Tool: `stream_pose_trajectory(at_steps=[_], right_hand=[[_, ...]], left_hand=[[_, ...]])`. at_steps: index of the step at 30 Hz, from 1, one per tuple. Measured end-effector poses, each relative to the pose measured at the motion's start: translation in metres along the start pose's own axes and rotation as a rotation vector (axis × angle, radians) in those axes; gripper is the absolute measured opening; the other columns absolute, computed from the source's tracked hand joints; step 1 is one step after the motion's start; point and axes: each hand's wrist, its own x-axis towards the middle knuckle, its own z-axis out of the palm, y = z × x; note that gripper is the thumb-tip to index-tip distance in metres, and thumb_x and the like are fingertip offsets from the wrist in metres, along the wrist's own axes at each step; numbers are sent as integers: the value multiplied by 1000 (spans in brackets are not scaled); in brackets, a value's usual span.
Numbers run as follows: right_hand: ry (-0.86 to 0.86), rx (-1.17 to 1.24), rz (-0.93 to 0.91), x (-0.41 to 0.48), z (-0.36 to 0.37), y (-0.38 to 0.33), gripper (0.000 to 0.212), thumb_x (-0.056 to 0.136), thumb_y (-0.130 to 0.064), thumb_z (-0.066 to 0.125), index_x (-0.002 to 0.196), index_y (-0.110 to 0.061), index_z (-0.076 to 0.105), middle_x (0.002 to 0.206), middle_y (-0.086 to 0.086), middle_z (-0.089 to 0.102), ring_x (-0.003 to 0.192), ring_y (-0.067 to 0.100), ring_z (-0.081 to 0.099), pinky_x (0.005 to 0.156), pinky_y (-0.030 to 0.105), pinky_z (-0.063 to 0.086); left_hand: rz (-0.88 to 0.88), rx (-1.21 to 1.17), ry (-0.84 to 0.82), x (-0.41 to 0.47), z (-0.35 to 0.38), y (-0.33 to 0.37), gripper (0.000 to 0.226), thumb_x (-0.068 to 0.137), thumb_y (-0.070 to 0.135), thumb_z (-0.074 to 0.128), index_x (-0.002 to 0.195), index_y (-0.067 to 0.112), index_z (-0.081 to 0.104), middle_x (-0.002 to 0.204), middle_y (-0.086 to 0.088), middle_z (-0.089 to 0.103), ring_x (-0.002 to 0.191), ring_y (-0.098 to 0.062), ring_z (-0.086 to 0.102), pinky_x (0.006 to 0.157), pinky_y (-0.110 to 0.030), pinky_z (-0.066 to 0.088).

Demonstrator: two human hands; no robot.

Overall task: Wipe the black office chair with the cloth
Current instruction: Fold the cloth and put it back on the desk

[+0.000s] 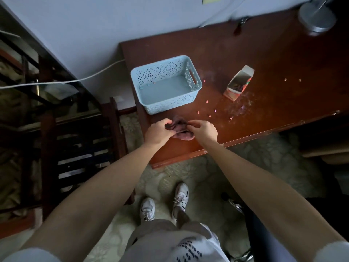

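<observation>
Pinching the cloth (pixel 181 129) at both ends, left hand (pixel 157 132) and right hand (pixel 204 130); the black office chair (pixel 256 233) lies behind the right fingers.

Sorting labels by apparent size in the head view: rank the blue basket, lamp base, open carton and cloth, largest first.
1. blue basket
2. lamp base
3. open carton and cloth look about alike; the cloth is bunched and partly covered, so I won't rank them.
</observation>
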Motion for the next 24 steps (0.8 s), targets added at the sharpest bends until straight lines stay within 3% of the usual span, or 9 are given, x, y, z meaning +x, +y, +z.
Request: stream_pose_trajectory(at_steps=[4, 8, 11, 18, 24], right_hand=[[-9, -165, -95, 7, 1, -2, 25, 87, -39, 66, 111, -35, 73, 112, -3, 69, 106, 22, 62, 88, 32, 48], [54, -153, -169, 10, 3, -4, 31, 87, -32, 68, 117, -28, 69, 115, 0, 64, 105, 22, 61, 90, 38, 51], [62, -31, -183, 5, 8, -2, 29, 86, -23, 69, 114, -21, 71, 110, 1, 66, 98, 22, 65, 89, 43, 53], [-52, 129, -90, 3, 11, 7, 31, 82, -18, 73, 114, -18, 71, 107, 1, 73, 101, 18, 67, 96, 39, 52], [-65, 174, -62, -1, 4, 2, 32, 84, -20, 72, 116, -21, 70, 105, -3, 74, 99, 13, 67, 96, 37, 53]], left_hand=[[33, 119, 100, 0, -2, -5, 47, 82, 47, 69, 126, 32, 62, 117, -5, 65, 109, -30, 62, 90, -37, 50], [185, 225, 204, 0, -4, -4, 45, 88, 39, 66, 132, 31, 58, 121, -1, 57, 118, -22, 54, 91, -36, 46], [263, 146, 127, 4, 2, -1, 43, 89, 27, 67, 132, 31, 60, 124, 2, 57, 119, -19, 52, 96, -37, 46], [232, 47, -15, 11, 17, -11, 52, 88, 13, 68, 137, 24, 58, 128, 1, 58, 116, -23, 58, 101, -35, 45], [202, 65, -10, 8, 12, -10, 56, 87, 24, 69, 140, 27, 53, 132, 3, 55, 115, -22, 59, 98, -39, 47]])
